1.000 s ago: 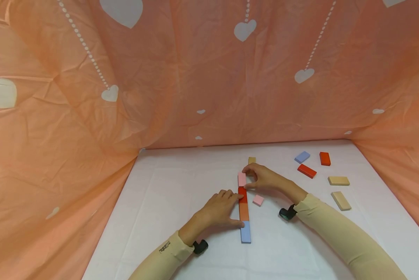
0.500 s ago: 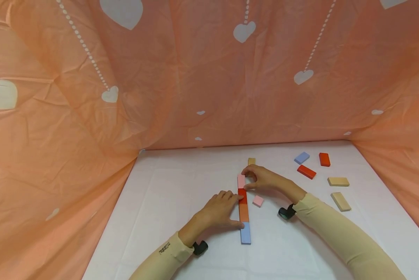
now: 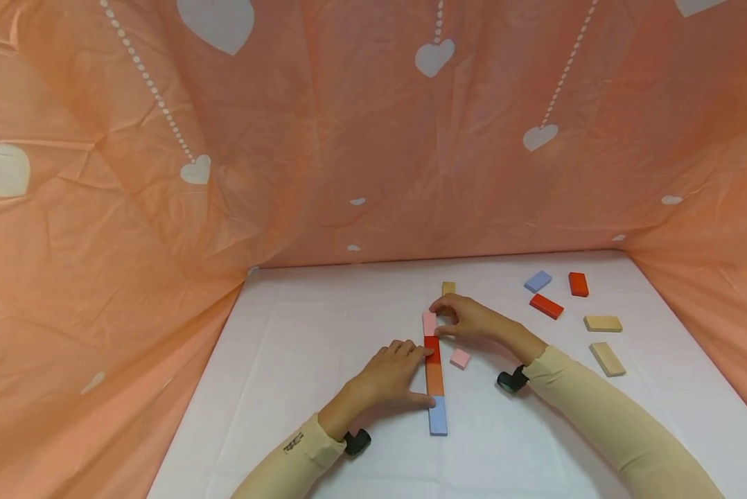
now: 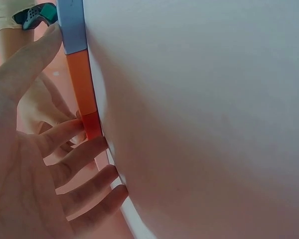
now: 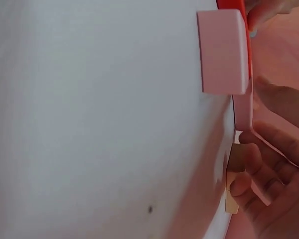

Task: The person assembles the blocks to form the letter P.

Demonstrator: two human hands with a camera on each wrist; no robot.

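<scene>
A straight row of flat blocks runs away from me in the head view: a blue block (image 3: 438,417), an orange block (image 3: 434,380), a red block (image 3: 432,343) and a pink block (image 3: 429,324) at the far end. My left hand (image 3: 386,374) spreads along the row's left side, forefinger on the red block and thumb near the blue-orange joint. My right hand (image 3: 470,320) holds the pink block between thumb and forefinger. In the right wrist view, the pink block (image 5: 243,112) shows partly behind a smaller pink block (image 5: 223,52).
Just beyond my right hand lies a natural wood block (image 3: 448,288), partly hidden. At the right are a blue block (image 3: 538,281), a red block (image 3: 578,284), another red block (image 3: 546,305) and two wood blocks (image 3: 603,324). An orange curtain (image 3: 373,138) hangs behind the white table (image 3: 323,298).
The pink block has settled against the red block's far end, and the dark line between them has closed. My right hand shifted slightly with it; my left hand stayed put.
</scene>
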